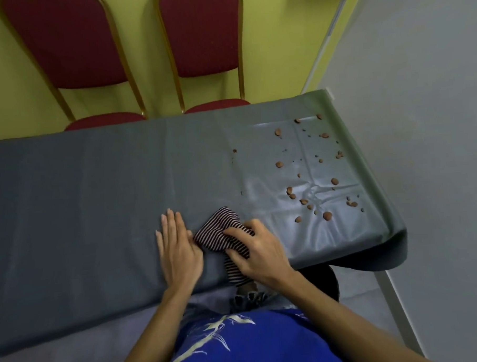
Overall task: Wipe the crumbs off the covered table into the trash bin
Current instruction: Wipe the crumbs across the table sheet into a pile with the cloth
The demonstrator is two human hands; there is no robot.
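A grey cover lies over the table (82, 193). Brown crumbs (311, 177) are scattered over its right end, on a shinier creased patch. A striped dark-and-white cloth (220, 231) lies bunched near the front edge, one end hanging over it. My right hand (259, 251) grips the cloth from the right, fingers curled into it. My left hand (177, 246) rests flat on the cover just left of the cloth, fingers together and pointing away from me. A dark shape (329, 281) shows below the table's right front edge; I cannot tell if it is the bin.
Two red chairs with gold frames (203, 34) stand behind the table against a yellow wall. A grey wall (433, 90) runs along the right side. The cover's front right corner (396, 250) droops over the table edge.
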